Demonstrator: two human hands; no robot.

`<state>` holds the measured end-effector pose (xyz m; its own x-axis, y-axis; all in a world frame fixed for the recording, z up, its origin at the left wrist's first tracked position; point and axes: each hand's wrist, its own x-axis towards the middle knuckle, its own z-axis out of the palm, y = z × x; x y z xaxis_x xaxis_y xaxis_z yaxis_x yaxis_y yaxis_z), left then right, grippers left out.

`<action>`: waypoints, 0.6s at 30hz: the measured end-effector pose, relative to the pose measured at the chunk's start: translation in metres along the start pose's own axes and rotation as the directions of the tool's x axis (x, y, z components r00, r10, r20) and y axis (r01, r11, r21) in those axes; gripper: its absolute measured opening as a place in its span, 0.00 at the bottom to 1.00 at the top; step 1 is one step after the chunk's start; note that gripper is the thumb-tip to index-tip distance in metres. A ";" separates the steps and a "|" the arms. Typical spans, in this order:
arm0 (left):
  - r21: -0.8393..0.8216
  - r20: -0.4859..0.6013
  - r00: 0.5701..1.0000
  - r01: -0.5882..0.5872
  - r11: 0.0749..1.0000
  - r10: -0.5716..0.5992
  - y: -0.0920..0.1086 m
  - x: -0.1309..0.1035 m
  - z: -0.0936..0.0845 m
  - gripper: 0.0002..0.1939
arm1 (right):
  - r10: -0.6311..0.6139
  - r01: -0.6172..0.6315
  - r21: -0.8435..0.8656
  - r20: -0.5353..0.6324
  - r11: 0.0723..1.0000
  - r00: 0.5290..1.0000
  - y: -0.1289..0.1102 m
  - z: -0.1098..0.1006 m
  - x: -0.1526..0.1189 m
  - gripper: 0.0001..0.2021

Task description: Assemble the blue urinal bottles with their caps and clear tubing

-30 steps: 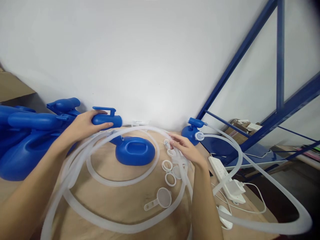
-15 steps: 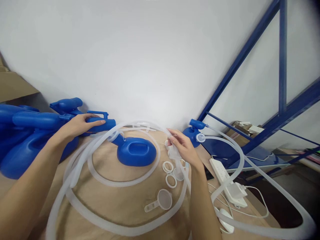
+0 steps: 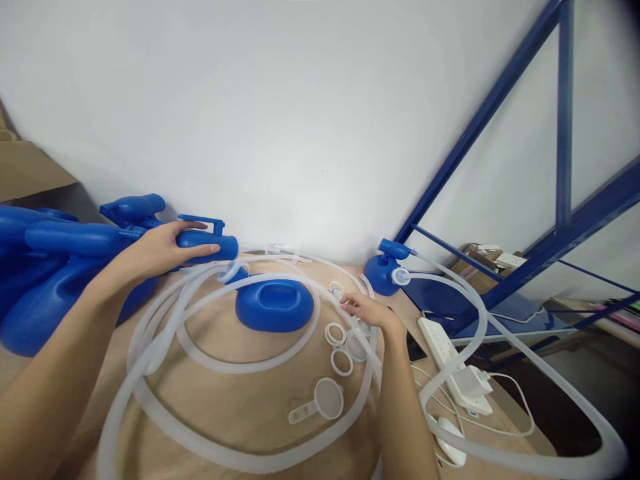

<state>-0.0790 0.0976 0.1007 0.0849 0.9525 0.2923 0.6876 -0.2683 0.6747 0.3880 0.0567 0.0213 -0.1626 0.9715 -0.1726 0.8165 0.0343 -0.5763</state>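
My left hand (image 3: 170,248) is closed around a blue plastic tube-shaped piece with a handle (image 3: 209,245), thumb along its near side. My right hand (image 3: 367,310) holds nothing that I can see; its loosely curled fingers are over small white parts, just beside a translucent hose (image 3: 295,280). The hose loops widely across the table. A blue plastic bottle (image 3: 275,303) lies between the hands, a clear cap (image 3: 234,270) at its neck. White rings (image 3: 341,362) lie below my right hand. Nearer me is a translucent round cap with a strap (image 3: 329,399).
Several blue bottles (image 3: 35,313) are piled at the left, near a cardboard box (image 3: 33,170). A blue bottle with a hose fitted (image 3: 383,273) stands at the right. A white power strip (image 3: 450,360) with cords lies by the table's right edge, beside blue metal shelving (image 3: 475,147).
My right hand has let go of the hose and moved down slightly. The hose has sagged across the blue bottle. My left hand's blue piece has shifted slightly right.
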 end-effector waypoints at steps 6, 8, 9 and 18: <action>-0.074 0.063 0.991 -0.112 0.991 0.116 0.052 -0.030 0.018 0.42 | -0.359 0.391 0.113 -0.226 0.914 0.905 -0.055 0.006 -0.013 0.42; -0.136 0.118 0.969 -0.202 0.970 0.219 0.069 -0.043 0.037 0.41 | -0.485 0.540 0.184 -0.274 0.821 0.831 -0.086 0.016 -0.017 0.58; -0.146 0.133 0.954 -0.251 0.957 0.270 0.075 -0.049 0.046 0.40 | -0.521 0.586 0.227 -0.288 0.778 0.804 -0.100 0.022 -0.019 0.60; 0.230 0.258 0.961 -0.166 0.959 0.104 0.040 -0.043 0.032 0.46 | -0.323 0.542 0.415 -0.489 0.731 0.810 -0.121 0.039 -0.009 0.39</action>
<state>-0.0319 0.0506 0.0931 0.3391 0.9240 0.1765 0.8111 -0.3822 0.4427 0.2691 0.0344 0.0618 -0.1247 0.8909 0.4368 0.2789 0.4539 -0.8463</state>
